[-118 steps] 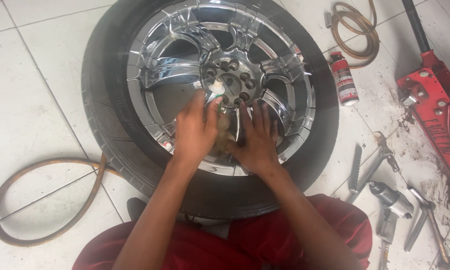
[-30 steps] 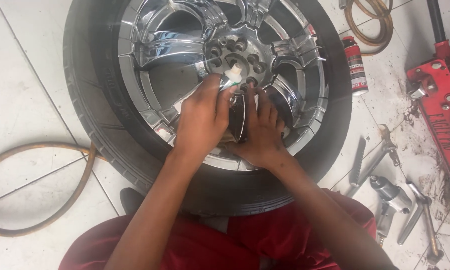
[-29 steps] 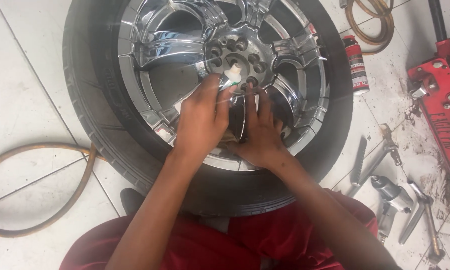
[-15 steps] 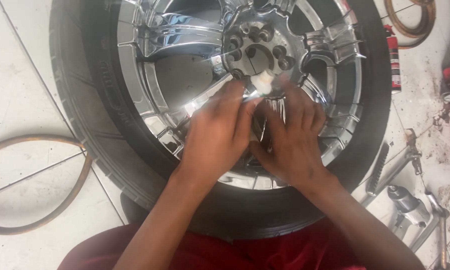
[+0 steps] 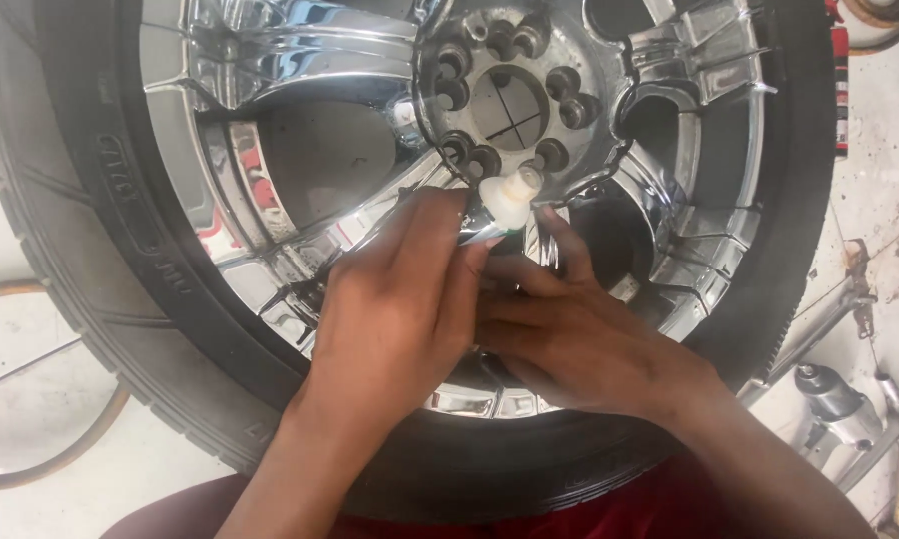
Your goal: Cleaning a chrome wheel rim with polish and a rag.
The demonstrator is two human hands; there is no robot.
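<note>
View closer | left hand (image 5: 399, 289) (curled) pinches white nozzle (image 5: 509, 198) | right hand (image 5: 579, 334) touching

Floor (image 5: 30, 399): pale tiles, grimy at 3 o'clock. Hose (image 5: 60, 459) looped at 8 o'clock. Metal tools (image 5: 839, 399) at 4 o'clock.

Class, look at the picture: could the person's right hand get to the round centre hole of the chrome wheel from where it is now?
Probably yes. The right hand lies on the rim just below the centre hole, and only the small white nozzle pinched at the fingertips stands between; the hub face around it is open.
</note>
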